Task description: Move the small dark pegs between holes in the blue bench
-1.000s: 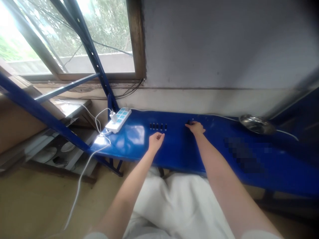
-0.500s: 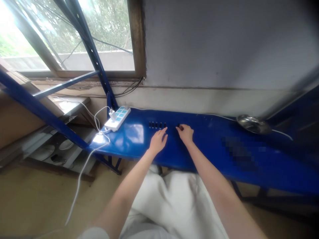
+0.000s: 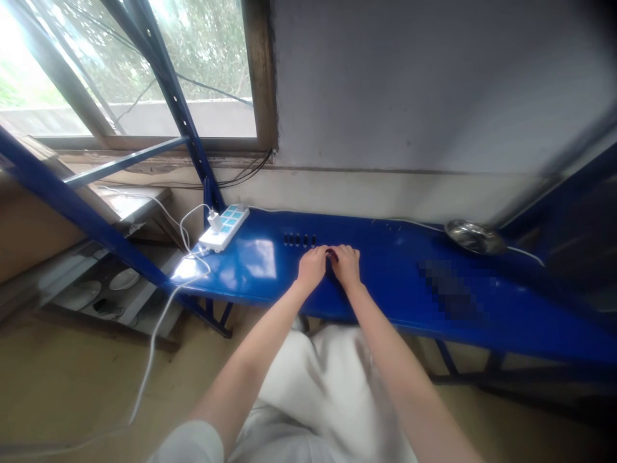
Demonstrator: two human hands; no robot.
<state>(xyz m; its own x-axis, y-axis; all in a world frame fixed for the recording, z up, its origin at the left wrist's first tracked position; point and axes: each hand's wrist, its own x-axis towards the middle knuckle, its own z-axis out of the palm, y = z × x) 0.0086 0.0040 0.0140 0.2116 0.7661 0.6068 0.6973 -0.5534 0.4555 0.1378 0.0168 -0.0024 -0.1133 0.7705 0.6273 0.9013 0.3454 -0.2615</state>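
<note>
You have 5 small dark pieces (image 3: 297,240) with pale ends side by side in a row on the bench (image 3: 385,289); 1 dark piece (image 3: 331,253), partly hidden, is between your left hand (image 3: 312,265) and right hand (image 3: 346,262).

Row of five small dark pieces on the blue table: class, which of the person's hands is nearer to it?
Left. The left hand is by the right end of the row, on its near side; the right hand is farther right, past the left hand.
</note>
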